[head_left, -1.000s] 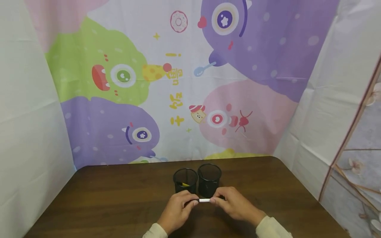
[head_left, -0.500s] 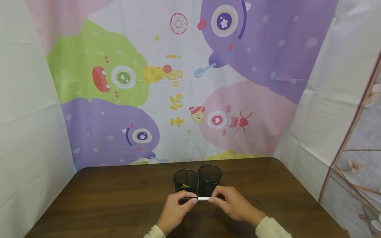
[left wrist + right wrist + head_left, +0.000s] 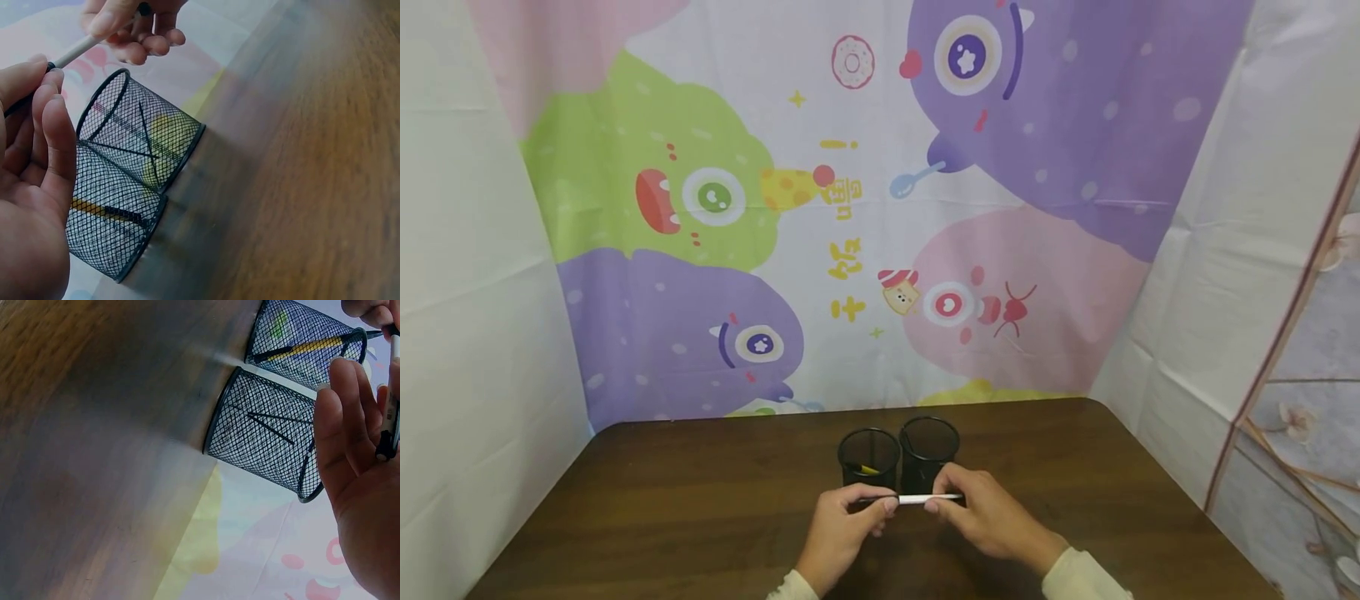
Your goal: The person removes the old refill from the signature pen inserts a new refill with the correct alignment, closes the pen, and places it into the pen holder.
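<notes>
In the head view, a pen (image 3: 913, 499) with a white barrel and a dark end is held level between both hands, in front of two black mesh cups. My left hand (image 3: 841, 523) pinches its dark end between thumb and fingers. Farther along, my right hand (image 3: 992, 515) pinches the white barrel, and the pen's other end shows past the thumb. The right wrist view shows a black tip on the barrel (image 3: 390, 409) near the right palm. Behind the left hand, the left mesh cup (image 3: 869, 435) contains a yellow and black pen (image 3: 94, 208).
The right mesh cup (image 3: 929, 421) stands close beside the left one, with thin dark lines visible through its mesh (image 3: 259, 434). Both are on a dark wooden table (image 3: 700, 500). A cartoon-printed cloth (image 3: 850, 250) hangs behind, with pale cloth walls at the sides.
The right thumb and fingers have shifted on the barrel, so more of the white pen shows, including its right end. The left hand has barely moved; the cups stay put.
</notes>
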Demonstrator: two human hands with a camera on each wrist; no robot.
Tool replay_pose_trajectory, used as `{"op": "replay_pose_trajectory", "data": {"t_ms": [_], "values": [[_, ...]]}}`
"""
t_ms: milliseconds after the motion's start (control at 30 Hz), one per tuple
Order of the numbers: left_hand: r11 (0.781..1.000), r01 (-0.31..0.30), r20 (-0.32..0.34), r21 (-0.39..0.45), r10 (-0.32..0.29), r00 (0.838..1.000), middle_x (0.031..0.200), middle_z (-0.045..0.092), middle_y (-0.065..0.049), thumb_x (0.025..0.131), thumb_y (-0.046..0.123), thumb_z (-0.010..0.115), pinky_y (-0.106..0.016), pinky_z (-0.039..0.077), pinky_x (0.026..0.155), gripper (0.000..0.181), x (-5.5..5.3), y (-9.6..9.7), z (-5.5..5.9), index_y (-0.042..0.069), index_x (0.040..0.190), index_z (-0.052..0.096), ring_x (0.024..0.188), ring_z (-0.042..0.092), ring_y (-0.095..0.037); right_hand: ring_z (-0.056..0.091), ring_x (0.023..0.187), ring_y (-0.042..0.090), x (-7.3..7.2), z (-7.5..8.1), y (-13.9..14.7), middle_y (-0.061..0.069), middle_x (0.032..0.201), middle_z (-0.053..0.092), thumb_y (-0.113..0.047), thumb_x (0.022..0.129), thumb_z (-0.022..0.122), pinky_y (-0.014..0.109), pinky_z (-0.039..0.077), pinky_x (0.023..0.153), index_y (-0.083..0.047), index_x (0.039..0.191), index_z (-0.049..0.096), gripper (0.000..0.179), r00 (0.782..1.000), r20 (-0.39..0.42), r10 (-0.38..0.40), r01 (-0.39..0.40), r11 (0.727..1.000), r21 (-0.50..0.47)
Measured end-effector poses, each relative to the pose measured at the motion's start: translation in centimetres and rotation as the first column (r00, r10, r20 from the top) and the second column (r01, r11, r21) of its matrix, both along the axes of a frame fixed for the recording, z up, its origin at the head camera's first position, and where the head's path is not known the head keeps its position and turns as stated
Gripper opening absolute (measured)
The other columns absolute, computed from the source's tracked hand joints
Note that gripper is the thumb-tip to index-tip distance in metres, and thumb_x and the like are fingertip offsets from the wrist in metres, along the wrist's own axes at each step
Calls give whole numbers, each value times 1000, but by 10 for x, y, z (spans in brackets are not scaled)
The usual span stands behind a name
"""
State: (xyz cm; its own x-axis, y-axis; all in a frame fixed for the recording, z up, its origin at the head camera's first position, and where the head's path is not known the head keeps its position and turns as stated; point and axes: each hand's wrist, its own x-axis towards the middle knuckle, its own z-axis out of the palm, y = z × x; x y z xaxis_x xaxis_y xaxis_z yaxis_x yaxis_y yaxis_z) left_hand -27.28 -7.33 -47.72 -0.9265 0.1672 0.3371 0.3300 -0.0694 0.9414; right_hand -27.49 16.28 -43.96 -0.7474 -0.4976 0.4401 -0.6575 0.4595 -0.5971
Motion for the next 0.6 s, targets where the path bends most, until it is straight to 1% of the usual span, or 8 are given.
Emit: {"op": "replay_pose_trajectory", "data": {"t_ms": [167,267,433,600], "values": [[1000,-8,36,26,7,999,82,72,-12,88,11,78,-27,57,60,19,-1,1,-2,-4,99,75,64,63,-12,49,62,2,1,-1,-2,-15,76,57,-25,94,73,21,45,55,-22,91,56,17,999,-39,5,-6,1000,-14],[999,-18,54,37,16,998,82,72,-13,88,11,78,-26,57,60,19,0,2,-2,-5,99,75,64,63,-12,47,61,1,0,-1,-3,-15,75,56,-23,92,75,20,43,53,-23,91,56,19,998,-59,2,-3,1000,-13],[999,-33,62,41,30,998,80,71,-14,87,12,78,-26,57,60,20,1,2,-1,-5,97,74,63,63,-12,45,59,0,0,0,-4,-16,73,56,-20,90,77,20,43,52,-24,89,56,22,999,-39,-7,7,1000,8],[999,-31,65,45,28,997,79,71,-13,87,11,79,-26,57,59,20,1,1,-1,-6,97,74,62,63,-12,48,60,2,-1,2,-4,-15,73,57,-19,88,79,21,45,54,-23,87,55,24,1000,-19,-15,15,999,28]]}}
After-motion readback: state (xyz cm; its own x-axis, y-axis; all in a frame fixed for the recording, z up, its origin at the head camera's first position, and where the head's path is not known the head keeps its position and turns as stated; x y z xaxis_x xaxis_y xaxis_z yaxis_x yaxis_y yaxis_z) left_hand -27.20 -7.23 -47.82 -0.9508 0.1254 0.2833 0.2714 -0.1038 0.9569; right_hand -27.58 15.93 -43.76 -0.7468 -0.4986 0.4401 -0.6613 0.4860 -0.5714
